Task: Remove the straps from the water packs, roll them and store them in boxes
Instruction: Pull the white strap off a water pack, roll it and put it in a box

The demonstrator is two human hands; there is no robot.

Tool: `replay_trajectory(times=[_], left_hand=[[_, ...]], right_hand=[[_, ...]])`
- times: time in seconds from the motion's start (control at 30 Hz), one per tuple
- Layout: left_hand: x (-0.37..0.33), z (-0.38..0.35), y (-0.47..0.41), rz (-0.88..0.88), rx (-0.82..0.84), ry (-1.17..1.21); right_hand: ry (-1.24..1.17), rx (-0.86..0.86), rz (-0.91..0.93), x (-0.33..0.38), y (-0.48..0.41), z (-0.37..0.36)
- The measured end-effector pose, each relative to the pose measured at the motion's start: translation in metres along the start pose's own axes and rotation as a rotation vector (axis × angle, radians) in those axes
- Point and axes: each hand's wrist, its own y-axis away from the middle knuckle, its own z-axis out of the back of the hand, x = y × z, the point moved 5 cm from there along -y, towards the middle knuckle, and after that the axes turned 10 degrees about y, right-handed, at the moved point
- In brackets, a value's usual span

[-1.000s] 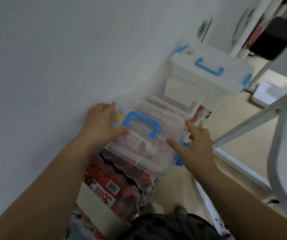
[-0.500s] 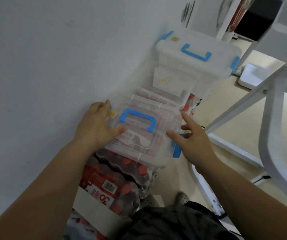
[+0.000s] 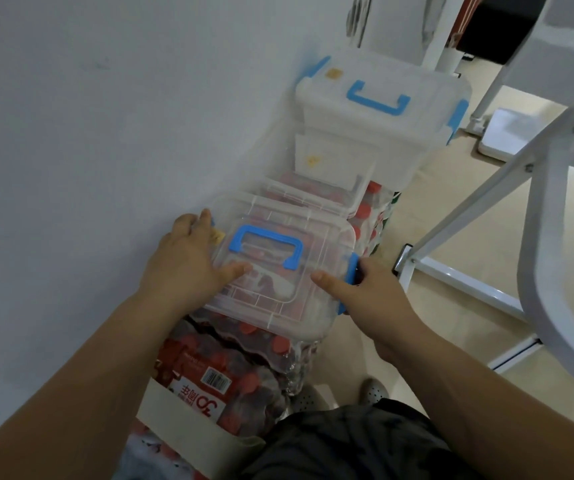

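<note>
The shrink-wrapped, red-capped water packs (image 3: 244, 344) lie along the white wall. The clear plastic box (image 3: 278, 306) with the blue handle rests on top of them, lid on. Our left hand (image 3: 185, 261) holds its wall-side end as before, thumb on the lid. Our right hand (image 3: 372, 292), spread loosely at the corner a moment ago, has closed on the other end, fingers round the blue side latch (image 3: 351, 271). We judge a latch is being worked; we cannot make out any straps.
</note>
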Motion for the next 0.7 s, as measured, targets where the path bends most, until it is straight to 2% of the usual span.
replay_trajectory(times=[0.1,0.23,0.37,0.47,0.53,0.6,0.7], left_hand=[[-0.003,-0.003,0.000,0.006,-0.013,-0.003],[-0.004,-0.005,0.000,0.013,-0.029,-0.010],[-0.003,-0.005,0.006,0.017,-0.034,0.024],[-0.007,-0.006,0.011,-0.001,-0.042,0.045],[-0.009,-0.004,0.013,0.003,-0.056,0.098],[-0.008,-0.002,0.014,0.003,-0.076,0.146],[0.004,0.003,0.018,0.019,-0.143,0.260]], right_hand=[[0.044,0.070,0.028,0.003,0.004,-0.008],[0.178,0.069,0.080,0.010,0.002,-0.018],[0.223,0.069,0.070,0.010,-0.004,-0.014],[0.374,0.028,0.034,0.001,-0.006,-0.007],[0.524,-0.075,0.108,0.006,0.000,-0.002],[0.661,-0.198,0.257,0.022,0.010,0.000],[0.901,-0.193,0.437,0.050,0.020,-0.014]])
